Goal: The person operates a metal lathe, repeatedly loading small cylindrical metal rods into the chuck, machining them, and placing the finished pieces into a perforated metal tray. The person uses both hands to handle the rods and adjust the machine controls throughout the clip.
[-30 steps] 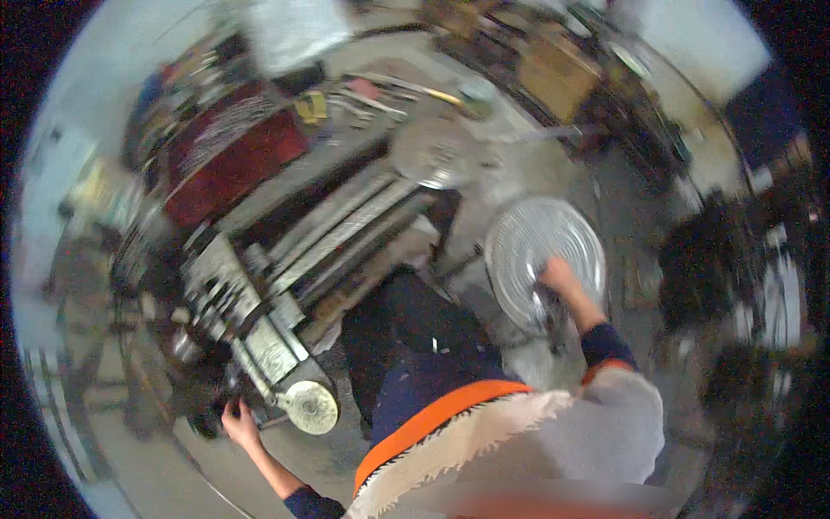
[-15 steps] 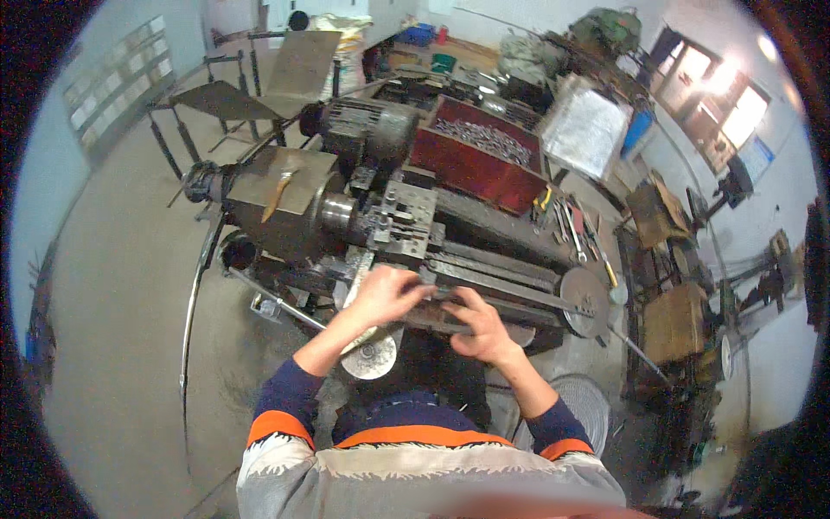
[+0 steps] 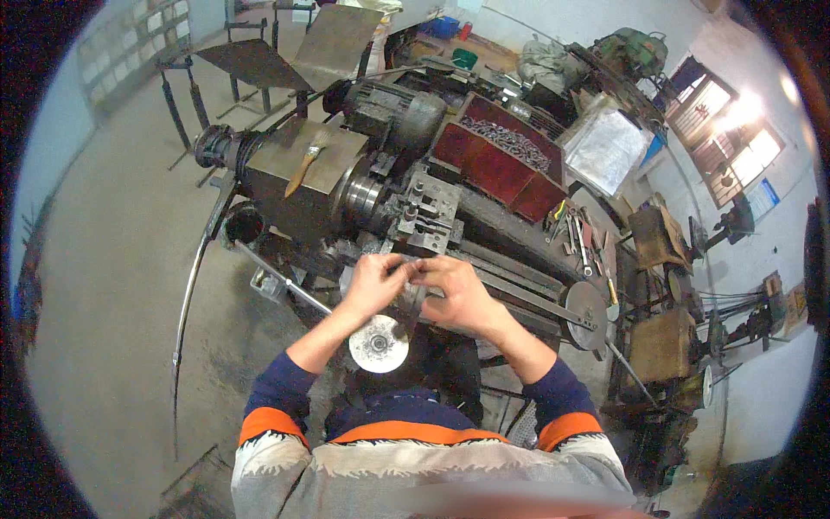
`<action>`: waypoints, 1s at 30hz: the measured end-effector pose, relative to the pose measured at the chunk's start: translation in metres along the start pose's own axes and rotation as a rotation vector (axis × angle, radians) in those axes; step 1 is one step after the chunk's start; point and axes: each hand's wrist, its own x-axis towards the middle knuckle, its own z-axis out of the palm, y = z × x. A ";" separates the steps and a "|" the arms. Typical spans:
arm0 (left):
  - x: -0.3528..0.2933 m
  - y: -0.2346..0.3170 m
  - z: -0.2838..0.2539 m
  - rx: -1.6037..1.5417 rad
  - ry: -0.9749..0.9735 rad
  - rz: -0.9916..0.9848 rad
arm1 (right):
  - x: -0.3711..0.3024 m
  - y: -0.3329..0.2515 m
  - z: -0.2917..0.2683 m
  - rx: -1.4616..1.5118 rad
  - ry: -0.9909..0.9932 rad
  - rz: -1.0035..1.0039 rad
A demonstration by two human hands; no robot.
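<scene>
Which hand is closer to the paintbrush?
Left: the left hand is below and right of the paintbrush in the picture; the right hand is lower too, but farther right.

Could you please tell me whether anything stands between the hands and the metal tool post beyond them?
Nothing visible does: the left hand and right hand are close together, just short of the metal tool post.

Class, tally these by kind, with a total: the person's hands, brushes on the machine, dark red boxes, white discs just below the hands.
Left hand and right hand: 2
Brush: 1
Dark red box: 1
White disc: 1
Total: 5
</scene>
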 end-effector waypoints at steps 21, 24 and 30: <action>-0.181 -0.084 -0.268 1.000 0.305 -0.657 | 0.148 0.096 0.040 -0.390 -0.412 0.256; -0.173 -0.104 -0.273 1.118 0.317 -0.591 | 0.150 0.091 0.032 -0.335 -0.441 0.269; -0.165 -0.138 -0.365 1.479 0.254 -0.709 | 0.146 0.096 0.035 -0.327 -0.390 0.226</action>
